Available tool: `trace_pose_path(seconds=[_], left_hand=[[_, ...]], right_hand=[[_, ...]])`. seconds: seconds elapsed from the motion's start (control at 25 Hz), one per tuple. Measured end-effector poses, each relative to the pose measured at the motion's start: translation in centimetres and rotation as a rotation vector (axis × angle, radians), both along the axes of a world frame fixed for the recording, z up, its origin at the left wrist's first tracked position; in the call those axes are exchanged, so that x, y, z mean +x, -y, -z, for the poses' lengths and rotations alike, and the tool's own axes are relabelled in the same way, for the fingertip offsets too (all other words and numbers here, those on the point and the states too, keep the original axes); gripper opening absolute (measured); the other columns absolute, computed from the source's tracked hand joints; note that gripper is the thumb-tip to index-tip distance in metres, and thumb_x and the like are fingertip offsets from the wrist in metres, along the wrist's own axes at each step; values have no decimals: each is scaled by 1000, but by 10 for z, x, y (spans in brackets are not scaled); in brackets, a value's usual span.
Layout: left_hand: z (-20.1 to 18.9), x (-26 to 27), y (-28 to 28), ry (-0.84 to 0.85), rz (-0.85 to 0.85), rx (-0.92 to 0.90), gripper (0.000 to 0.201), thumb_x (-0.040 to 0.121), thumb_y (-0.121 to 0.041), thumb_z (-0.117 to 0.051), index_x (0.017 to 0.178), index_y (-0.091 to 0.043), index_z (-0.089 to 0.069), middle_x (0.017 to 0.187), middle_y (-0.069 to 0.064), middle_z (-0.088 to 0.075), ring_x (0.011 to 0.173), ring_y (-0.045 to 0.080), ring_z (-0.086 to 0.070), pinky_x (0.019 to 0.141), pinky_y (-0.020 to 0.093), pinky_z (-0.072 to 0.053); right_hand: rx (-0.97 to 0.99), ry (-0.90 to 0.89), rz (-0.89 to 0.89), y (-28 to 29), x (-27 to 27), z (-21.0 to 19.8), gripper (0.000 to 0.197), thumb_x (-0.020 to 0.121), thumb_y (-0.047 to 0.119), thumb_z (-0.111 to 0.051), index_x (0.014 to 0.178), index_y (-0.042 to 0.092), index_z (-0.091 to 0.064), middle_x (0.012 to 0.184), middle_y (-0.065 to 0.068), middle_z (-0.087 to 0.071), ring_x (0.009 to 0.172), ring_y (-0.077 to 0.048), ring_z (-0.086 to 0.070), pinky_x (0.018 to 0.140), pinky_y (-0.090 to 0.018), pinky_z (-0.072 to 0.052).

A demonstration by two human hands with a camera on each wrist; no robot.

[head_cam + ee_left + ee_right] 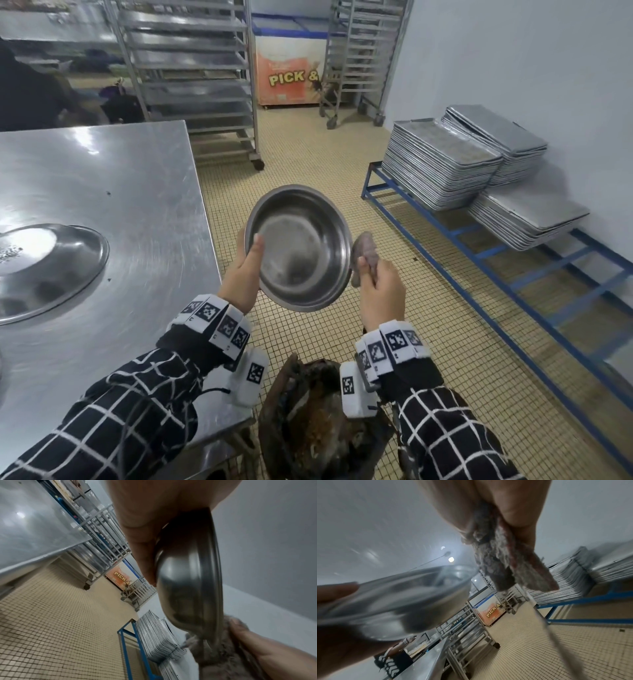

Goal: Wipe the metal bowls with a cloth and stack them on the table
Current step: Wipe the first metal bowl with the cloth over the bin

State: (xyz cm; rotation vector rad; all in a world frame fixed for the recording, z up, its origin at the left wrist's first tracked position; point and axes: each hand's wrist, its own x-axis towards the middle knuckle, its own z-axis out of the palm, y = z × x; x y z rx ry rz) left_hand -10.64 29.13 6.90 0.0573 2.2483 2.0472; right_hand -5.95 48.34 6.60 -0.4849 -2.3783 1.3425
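Note:
A round metal bowl (301, 246) hangs in the air above the tiled floor, its hollow tilted toward me. My left hand (245, 263) grips its left rim, thumb inside, fingers behind; the left wrist view shows the bowl (188, 577) edge-on under that hand (145, 520). My right hand (376, 281) pinches a grey-brown cloth (364, 253) against the bowl's right rim. In the right wrist view the cloth (508, 566) hangs from the right hand (505, 507) beside the bowl (406, 601). An upturned metal bowl (48, 270) lies on the steel table (137, 192) at the left.
Stacks of metal trays (442, 164) sit on a blue frame (486, 260) along the right wall. Wheeled tray racks (191, 68) and an orange chest freezer (291, 75) stand at the back. A rusty dark container (315, 421) is below my wrists. A person in dark clothes (24, 92) is far left.

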Motion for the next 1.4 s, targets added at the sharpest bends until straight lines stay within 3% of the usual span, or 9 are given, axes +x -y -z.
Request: trace_pose_path(seconds=[0.08,0.2,0.28,0.48,0.64,0.88,1.16,1.28,1.4], left_hand=[[2,1,1,-4,3,-36,81,82,-72,-25,145,-22,-34,125,-1,-57,105,6,-58,81,16,-43],[-2,-1,-1,-34,2,-25,90,79,-78,-28,149,-23,-26,143,3,-46,131,16,-44,103,26,-37],[-6,-6,4,-77,-8,-8,91,78,-79,-33,148,-23,-29,146,0,-42,134,13,-39,111,30,-32],[-8,-11,16,-104,36,-17,92,75,-82,-36,148,-27,-29,149,-2,-38,137,15,-35,115,44,-29],[-13,-9,13,-133,38,20,86,78,-80,-38,146,-27,-33,145,-4,-43,134,12,-39,113,41,-31],[-24,-3,9,-139,130,56,45,96,-43,-35,134,-22,-46,114,-6,-61,99,0,-61,78,15,-51],[-15,0,13,-53,190,39,45,92,-48,-41,126,-23,-57,108,-4,-69,101,12,-66,83,25,-53],[-13,0,13,8,184,36,36,98,-42,-37,120,-25,-59,94,-7,-72,87,10,-69,70,22,-52],[-10,0,17,75,193,42,40,95,-47,-37,111,-20,-63,86,-1,-73,81,23,-68,71,31,-54]], right_hand=[[107,26,-173,21,4,2,29,95,38,-46,101,13,-59,103,3,-57,89,-6,-57,73,-14,-45],[315,18,-573,60,17,16,43,98,48,-34,132,26,-47,128,7,-53,114,-6,-48,107,-30,-33],[508,-14,-703,65,22,29,50,98,54,-20,144,36,-31,139,9,-50,128,-12,-43,114,-42,-22],[869,48,-654,28,8,38,80,91,58,12,139,31,-46,139,7,-51,132,-19,-44,112,-38,-23],[674,75,-745,51,13,37,66,94,58,4,146,35,-31,147,11,-41,138,-12,-34,117,-42,-16],[920,78,-695,10,4,39,74,92,57,9,143,32,-39,144,10,-44,137,-15,-35,115,-37,-17],[1059,168,-436,-20,-14,36,62,94,50,-10,151,24,-10,158,8,0,143,-15,18,117,-49,8],[758,108,-501,-25,-21,32,68,97,47,-26,147,27,15,151,12,31,142,-20,21,116,-41,-3],[494,65,-505,-24,-23,21,73,98,40,-38,146,31,17,155,13,23,139,-20,-25,97,-32,-41]])
